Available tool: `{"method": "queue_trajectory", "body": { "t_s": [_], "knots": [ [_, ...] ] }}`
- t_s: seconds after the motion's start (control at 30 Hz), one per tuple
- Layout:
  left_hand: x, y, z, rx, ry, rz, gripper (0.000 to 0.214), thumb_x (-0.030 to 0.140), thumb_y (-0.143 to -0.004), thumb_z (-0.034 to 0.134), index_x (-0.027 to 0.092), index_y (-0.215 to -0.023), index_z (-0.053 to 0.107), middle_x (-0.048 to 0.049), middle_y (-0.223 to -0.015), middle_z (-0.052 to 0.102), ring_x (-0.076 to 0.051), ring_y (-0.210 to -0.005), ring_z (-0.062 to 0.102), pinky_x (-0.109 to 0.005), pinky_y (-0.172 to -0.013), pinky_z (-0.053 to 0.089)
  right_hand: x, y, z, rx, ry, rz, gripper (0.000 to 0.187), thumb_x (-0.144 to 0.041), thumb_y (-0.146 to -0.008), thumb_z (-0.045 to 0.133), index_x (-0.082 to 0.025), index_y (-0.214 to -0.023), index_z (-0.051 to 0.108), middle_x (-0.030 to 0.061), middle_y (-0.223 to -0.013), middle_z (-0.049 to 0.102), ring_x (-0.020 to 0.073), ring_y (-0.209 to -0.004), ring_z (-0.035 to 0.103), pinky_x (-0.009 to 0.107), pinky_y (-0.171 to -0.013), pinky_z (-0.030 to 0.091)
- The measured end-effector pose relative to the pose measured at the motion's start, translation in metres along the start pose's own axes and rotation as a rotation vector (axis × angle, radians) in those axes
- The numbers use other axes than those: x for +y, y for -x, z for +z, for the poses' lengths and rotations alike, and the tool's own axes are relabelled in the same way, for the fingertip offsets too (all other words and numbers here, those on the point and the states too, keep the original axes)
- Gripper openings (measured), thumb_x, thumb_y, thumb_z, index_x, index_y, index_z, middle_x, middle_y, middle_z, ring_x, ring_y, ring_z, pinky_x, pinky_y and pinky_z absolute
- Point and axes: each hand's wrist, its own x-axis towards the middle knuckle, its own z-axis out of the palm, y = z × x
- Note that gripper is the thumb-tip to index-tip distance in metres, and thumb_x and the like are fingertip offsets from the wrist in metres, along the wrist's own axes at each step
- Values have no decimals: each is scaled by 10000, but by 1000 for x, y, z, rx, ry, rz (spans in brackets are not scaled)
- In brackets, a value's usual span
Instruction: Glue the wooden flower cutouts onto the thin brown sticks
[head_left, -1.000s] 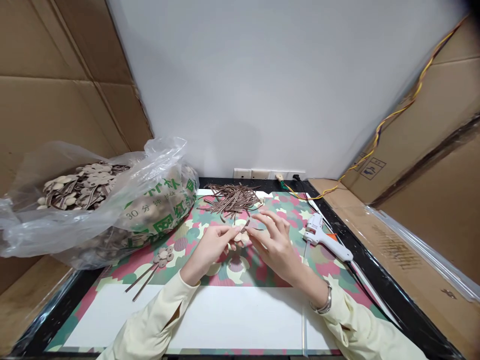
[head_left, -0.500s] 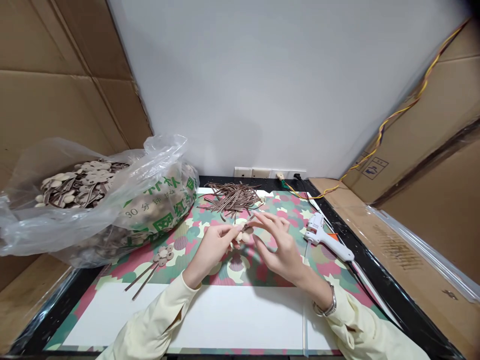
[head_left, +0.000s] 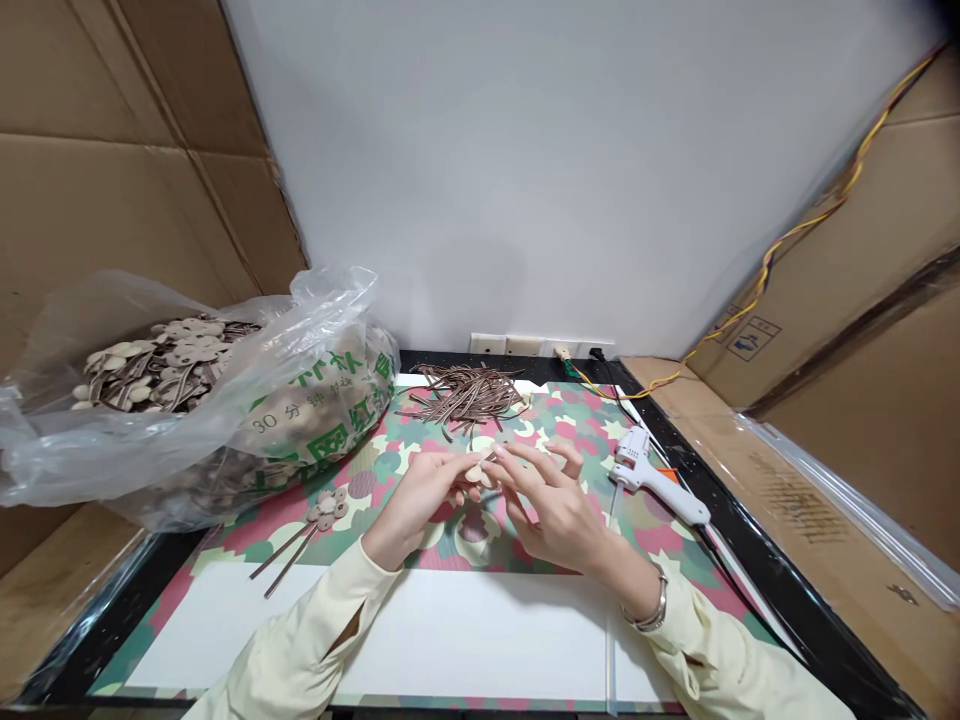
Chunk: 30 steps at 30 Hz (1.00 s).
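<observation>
My left hand [head_left: 426, 490] pinches a small tan wooden flower piece [head_left: 475, 473] above the flowered mat [head_left: 375, 470]. My right hand [head_left: 551, 500] meets it from the right, its fingertips pressed on the same piece and on a thin brown strip that is mostly hidden. A finished wooden flower with two brown stems [head_left: 311, 530] lies on the mat to the left of my hands. A pile of loose brown strips [head_left: 463, 395] sits just beyond my fingers.
A clear plastic bag [head_left: 180, 400] full of wooden flower pieces fills the left side. A white glue gun [head_left: 651, 472] lies to the right, its cord running back to wall sockets [head_left: 540, 348]. Cardboard sheets stand on both sides. White paper [head_left: 450, 640] covers the near table.
Both hands have stayed together on the small piece and shifted slightly toward me. The right fingers have lowered and now lie flatter over it.
</observation>
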Motion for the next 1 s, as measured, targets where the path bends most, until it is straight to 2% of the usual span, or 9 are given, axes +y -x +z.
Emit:
{"method": "queue_trajectory", "body": {
  "t_s": [0.2, 0.33, 0.4, 0.5, 0.6, 0.7, 0.83, 0.9, 1.0],
  "knots": [
    [1, 1, 1, 86, -86, 27, 396, 497, -779, 557, 131, -672, 663, -17, -622, 626, -96, -537, 506, -194, -493, 349, 0, -4, -2, 175, -156, 130, 687, -40, -818, 500, -234, -1402, 197, 91, -1055, 670, 253, -1006, 612, 467, -872, 386],
    [4, 3, 4, 97, -110, 5, 428, 526, -774, 551, 125, -673, 664, -20, -594, 624, -97, -504, 503, -203, -470, 341, 0, -3, -1, 265, -337, 240, 682, -29, -829, 478, -263, -1397, 182, 107, -1101, 596, 234, -1007, 614, 447, -836, 493],
    [5, 4, 4, 65, -90, 4, 423, 521, -776, 552, 123, -713, 679, -38, -643, 648, -104, -531, 525, -205, -477, 353, -1, -2, 1, 206, -436, 243, 688, -30, -847, 441, -270, -1412, 132, 125, -1185, 529, 216, -1014, 614, 420, -837, 526],
    [3, 2, 1, -3, 17, -32, 369, 481, -770, 587, 128, -761, 692, -52, -735, 670, -102, -590, 553, -194, -500, 369, -1, 0, 4, 64, -472, 160, 718, -22, -858, 406, -267, -1431, 48, 150, -1289, 453, 208, -1052, 596, 424, -883, 519],
    [-2, 0, -3, -73, 171, -148, 299, 417, -754, 641, 129, -813, 696, -60, -794, 671, -86, -612, 560, -171, -518, 377, 1, 3, 8, 15, -380, 87, 735, -8, -857, 399, -268, -1437, 31, 134, -1232, 508, 221, -1130, 538, 456, -923, 490],
    [-4, -2, -7, -132, 224, -218, 287, 391, -752, 656, 122, -844, 696, -72, -812, 673, -78, -617, 559, -162, -542, 391, 3, 3, 7, -12, -317, 47, 726, 5, -859, 386, -260, -1442, 44, 117, -1154, 557, 228, -1163, 502, 479, -951, 459],
    [4, 4, -12, -169, 13, -214, 416, 495, -791, 562, 110, -869, 697, -107, -796, 691, -89, -559, 523, -184, -508, 379, 0, -4, 2, 16, -418, 86, 694, -13, -874, 399, -281, -1436, 91, 122, -1236, 501, 191, -1037, 579, 430, -920, 486],
    [12, 10, -13, -99, -203, -114, 467, 535, -792, 529, 129, -956, 691, -108, -853, 696, -107, -569, 529, -203, -507, 384, -2, -9, -3, 93, -568, 226, 683, -56, -874, 441, -293, -1424, 113, 123, -1252, 475, 165, -922, 616, 407, -879, 513],
    [20, 20, -6, 47, -447, 106, 461, 494, -750, 603, 209, -1110, 642, -77, -1014, 677, -156, -702, 584, -233, -577, 429, -5, -17, -9, 174, -850, 487, 688, -147, -851, 522, -311, -1399, 139, 126, -1291, 422, 152, -848, 627, 374, -797, 553]
  ]
}}
